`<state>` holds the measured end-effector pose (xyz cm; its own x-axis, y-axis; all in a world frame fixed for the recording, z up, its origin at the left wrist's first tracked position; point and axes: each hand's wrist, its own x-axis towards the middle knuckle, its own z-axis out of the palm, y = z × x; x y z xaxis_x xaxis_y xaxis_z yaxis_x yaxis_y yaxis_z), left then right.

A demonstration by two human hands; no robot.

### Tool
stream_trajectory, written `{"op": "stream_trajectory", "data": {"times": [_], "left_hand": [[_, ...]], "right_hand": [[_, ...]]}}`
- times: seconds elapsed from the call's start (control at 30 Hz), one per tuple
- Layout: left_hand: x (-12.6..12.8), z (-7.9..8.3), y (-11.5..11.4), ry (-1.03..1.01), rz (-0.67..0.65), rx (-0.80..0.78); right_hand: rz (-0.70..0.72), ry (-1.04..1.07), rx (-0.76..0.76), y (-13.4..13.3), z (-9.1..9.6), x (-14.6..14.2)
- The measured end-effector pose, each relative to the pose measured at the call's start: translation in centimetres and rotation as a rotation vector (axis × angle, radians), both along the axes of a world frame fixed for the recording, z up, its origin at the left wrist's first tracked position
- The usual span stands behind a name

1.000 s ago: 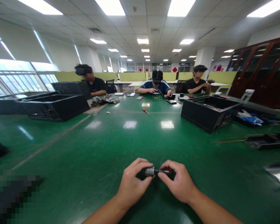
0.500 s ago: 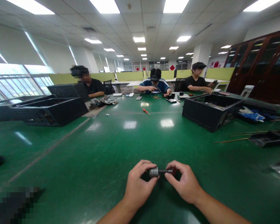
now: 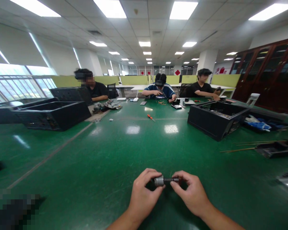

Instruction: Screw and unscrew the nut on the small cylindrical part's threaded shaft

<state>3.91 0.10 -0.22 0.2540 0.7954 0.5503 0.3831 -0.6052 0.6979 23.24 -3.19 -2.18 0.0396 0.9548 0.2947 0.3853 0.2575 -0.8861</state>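
A small silver metal cylinder (image 3: 159, 181), which looks like a little motor, lies level between my hands above the green table (image 3: 105, 150). Its thin dark shaft (image 3: 167, 180) points to the right. My left hand (image 3: 144, 196) pinches the cylinder between thumb and fingers. With thumb and fingertips, my right hand (image 3: 193, 193) grips the outer end of the shaft, so that end is partly covered.
An orange screwdriver (image 3: 149, 117) lies farther back. Black computer cases stand at the left (image 3: 55, 116) and right (image 3: 213, 121). Thin rods (image 3: 240, 149) stick out from a black tray (image 3: 276, 149). Several people work across the table, among them one in blue (image 3: 168, 91).
Both hands sit slightly lower in the picture, the cylinder still between them. My right fingers appear a little farther along the shaft. The whole view has tilted slightly.
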Motion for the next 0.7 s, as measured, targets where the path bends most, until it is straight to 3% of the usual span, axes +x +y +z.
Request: {"op": "stream_trajectory", "data": {"times": [0.33,0.7], "left_hand": [[-0.6,-0.2,0.2,-0.029,0.022,-0.044],[-1.1,0.2,-0.7,-0.026,0.032,-0.029]], "right_hand": [[0.004,0.059,-0.069,0.3,-1.9,0.3],[0.027,0.098,-0.054,-0.4,-1.3,-0.3]]}}
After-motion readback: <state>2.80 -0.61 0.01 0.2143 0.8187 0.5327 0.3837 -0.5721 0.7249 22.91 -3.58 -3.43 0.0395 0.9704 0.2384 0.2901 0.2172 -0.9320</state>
